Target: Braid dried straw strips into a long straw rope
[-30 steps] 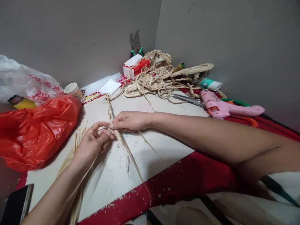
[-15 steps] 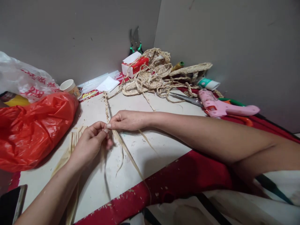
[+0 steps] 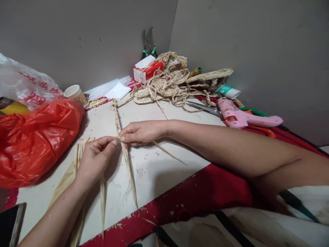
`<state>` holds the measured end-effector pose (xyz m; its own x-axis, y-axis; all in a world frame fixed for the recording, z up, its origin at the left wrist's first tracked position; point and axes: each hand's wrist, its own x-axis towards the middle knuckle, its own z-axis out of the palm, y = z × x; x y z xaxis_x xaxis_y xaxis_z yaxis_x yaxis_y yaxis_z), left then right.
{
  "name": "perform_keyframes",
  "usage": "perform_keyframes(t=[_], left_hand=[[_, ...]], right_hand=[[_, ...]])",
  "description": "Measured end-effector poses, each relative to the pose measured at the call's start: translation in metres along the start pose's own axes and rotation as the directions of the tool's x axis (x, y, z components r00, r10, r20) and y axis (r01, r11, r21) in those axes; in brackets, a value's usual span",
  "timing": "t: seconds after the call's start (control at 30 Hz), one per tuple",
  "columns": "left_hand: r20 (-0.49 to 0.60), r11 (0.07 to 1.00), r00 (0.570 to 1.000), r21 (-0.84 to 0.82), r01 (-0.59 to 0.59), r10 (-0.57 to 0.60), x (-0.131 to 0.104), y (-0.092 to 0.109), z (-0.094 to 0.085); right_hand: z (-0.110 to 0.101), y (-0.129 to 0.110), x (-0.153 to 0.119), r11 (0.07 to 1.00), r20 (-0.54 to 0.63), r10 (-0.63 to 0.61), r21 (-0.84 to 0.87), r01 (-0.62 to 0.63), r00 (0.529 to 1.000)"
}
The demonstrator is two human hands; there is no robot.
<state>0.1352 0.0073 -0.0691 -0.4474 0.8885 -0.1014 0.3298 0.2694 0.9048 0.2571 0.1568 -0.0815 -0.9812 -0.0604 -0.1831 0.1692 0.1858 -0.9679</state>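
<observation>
A thin braid [image 3: 116,118] of dry, straw-coloured plant strips runs from the back of the table toward me. My left hand [image 3: 96,157] pinches the near end of it between thumb and forefinger. My right hand [image 3: 144,133] is closed on the same spot from the other side, its thumb against the left fingertips. Loose strips [image 3: 130,175] hang from the pinch toward the table's front edge. One strip [image 3: 102,202] drops below my left hand, and another [image 3: 171,155] sticks out under my right hand. Wider flat strips [image 3: 63,180] lie partly under my left forearm.
A heap of finished braid [image 3: 164,84] lies at the back beside a red tissue box [image 3: 151,72]. At right are a pink glue gun [image 3: 239,115] and scissors [image 3: 204,108]. A red plastic bag [image 3: 38,144], paper cup [image 3: 74,94] and phone [image 3: 11,223] are at left.
The loose strips have shifted: one now hangs to the left under my left hand, and the middle one hangs straighter. Both hands stay pinched at the braid's end.
</observation>
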Motion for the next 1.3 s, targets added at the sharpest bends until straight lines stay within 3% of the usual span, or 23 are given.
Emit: perform_keyframes(t=[0.17, 0.3, 0.47, 0.63, 0.77, 0.9, 1.07, 1.3], left_hand=[[0.004, 0.999, 0.999, 0.038, 0.038, -0.038, 0.003, -0.002, -0.002], [0.002, 0.994, 0.999, 0.101, 0.047, -0.048, 0.001, 0.001, 0.000], [0.003, 0.990, 0.995, 0.096, 0.103, -0.104, -0.001, 0.009, 0.002], [0.000, 0.990, 0.996, 0.108, 0.085, -0.085, -0.004, 0.019, 0.002], [-0.036, 0.971, 0.999, 0.238, 0.038, -0.030, -0.008, 0.025, 0.003], [-0.054, 0.893, 0.993, 0.446, -0.067, 0.102, -0.011, 0.023, 0.004], [-0.056, 0.727, 0.963, 0.667, -0.160, 0.262, -0.012, 0.019, 0.010], [-0.028, 0.601, 0.949, 0.779, -0.176, 0.314, -0.013, 0.018, 0.014]], right_hand=[[0.000, 0.000, 0.002, 0.983, -0.098, -0.098, -0.165, 0.081, 0.990], [0.007, 0.000, 0.003, 0.990, -0.216, -0.020, -0.144, -0.011, 0.976], [0.021, 0.000, 0.005, 0.986, -0.334, 0.134, 0.144, -0.090, 0.933], [0.028, -0.008, 0.004, 0.847, -0.184, 0.220, 0.523, -0.094, 0.958], [0.030, -0.015, 0.002, 0.772, -0.138, 0.207, 0.632, -0.075, 0.968], [0.035, -0.016, 0.001, 0.767, -0.201, 0.211, 0.641, -0.034, 0.957], [0.041, -0.014, 0.000, 0.751, -0.287, 0.216, 0.660, 0.029, 0.933], [0.044, -0.017, -0.001, 0.676, -0.298, 0.282, 0.736, 0.032, 0.912]])
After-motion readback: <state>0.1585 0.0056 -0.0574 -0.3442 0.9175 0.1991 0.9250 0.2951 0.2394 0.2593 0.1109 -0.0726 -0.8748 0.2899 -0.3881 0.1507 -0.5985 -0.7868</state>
